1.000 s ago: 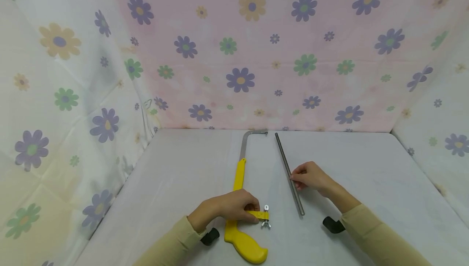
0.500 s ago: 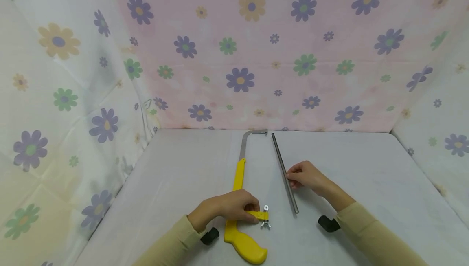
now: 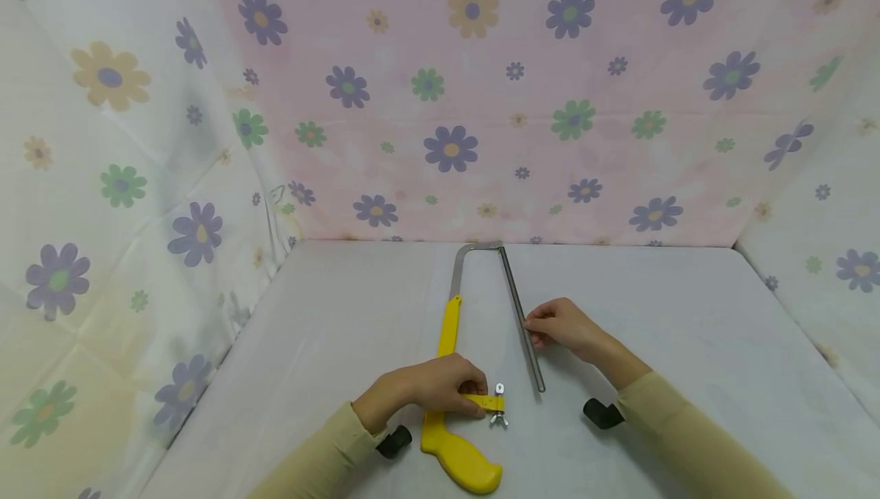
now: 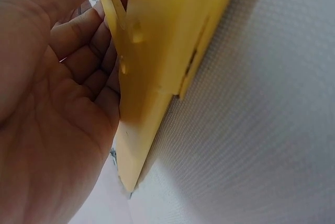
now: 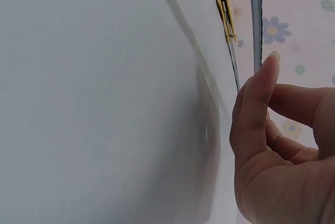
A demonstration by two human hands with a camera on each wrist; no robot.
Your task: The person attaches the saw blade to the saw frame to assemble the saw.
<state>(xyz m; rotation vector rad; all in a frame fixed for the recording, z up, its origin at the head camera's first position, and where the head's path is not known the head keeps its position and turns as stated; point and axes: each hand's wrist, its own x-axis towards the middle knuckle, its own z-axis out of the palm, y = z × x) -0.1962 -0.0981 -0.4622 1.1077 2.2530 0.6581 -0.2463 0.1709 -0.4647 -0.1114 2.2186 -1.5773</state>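
A yellow saw frame (image 3: 449,327) lies on the table in the middle, its handle (image 3: 462,462) at the near side and its bent metal end (image 3: 481,247) at the far edge. The left hand (image 3: 441,386) lies over the near part of the frame and covers a piece of it; its thumb and fingers pinch the short yellow bracket (image 3: 490,403), which points to the right. On the tip of this bracket there is a metal post with a wing nut (image 3: 499,420).

To the right of the frame, the right hand (image 3: 564,328) pinches the thin grey blade (image 3: 520,315) around its middle. The blade slants: its far end is at the bent metal end, but whether it is hooked there I cannot tell. Its near end is apart from the post, to the right of it. The right wrist view shows small teeth along one edge.

Beside each wrist there is a dark piece, one left (image 3: 395,443) and one right (image 3: 603,413), close to the light sleeves.

The table (image 3: 357,308) has a white, finely woven cover. Behind it hangs a pink flowered curtain (image 3: 406,25); whitish flowered curtains close the left and right sides.
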